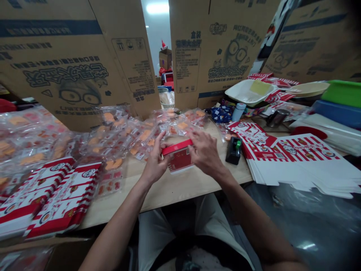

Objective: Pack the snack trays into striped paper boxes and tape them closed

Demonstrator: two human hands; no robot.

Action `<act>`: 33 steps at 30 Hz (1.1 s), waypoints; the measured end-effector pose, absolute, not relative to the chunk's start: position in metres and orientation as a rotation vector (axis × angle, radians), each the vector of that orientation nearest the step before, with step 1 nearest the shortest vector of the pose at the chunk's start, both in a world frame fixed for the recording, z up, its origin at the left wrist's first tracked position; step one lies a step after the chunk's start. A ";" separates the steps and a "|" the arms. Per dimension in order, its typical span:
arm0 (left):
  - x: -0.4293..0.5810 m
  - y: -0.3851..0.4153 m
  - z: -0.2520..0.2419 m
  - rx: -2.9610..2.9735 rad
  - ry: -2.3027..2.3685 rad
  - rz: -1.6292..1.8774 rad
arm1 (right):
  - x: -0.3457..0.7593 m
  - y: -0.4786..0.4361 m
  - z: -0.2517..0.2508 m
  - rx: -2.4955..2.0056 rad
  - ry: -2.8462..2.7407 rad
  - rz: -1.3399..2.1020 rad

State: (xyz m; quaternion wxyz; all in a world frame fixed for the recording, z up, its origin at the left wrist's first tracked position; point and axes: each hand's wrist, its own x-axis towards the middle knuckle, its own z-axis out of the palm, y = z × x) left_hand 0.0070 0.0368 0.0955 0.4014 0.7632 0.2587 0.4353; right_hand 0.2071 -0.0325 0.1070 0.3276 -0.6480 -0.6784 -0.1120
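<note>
The left hand (154, 162) has its grip half closed on one end of the red box (177, 146), over the table (169, 194); the right hand (206, 151) pinches the other end; too strong pressing could bend the box

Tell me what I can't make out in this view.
- Head view: far side of the red box, hidden behind its near face.
- Head view: small print on that box, too small and blurred.
- Head view: where the right hand touches it, partly covered by the hand itself.
- Head view: right end of the green container, cut off by the right edge.
</note>
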 end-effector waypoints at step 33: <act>-0.100 0.044 -0.006 2.457 0.988 0.520 | 0.252 -0.066 -0.030 -1.600 -1.973 0.729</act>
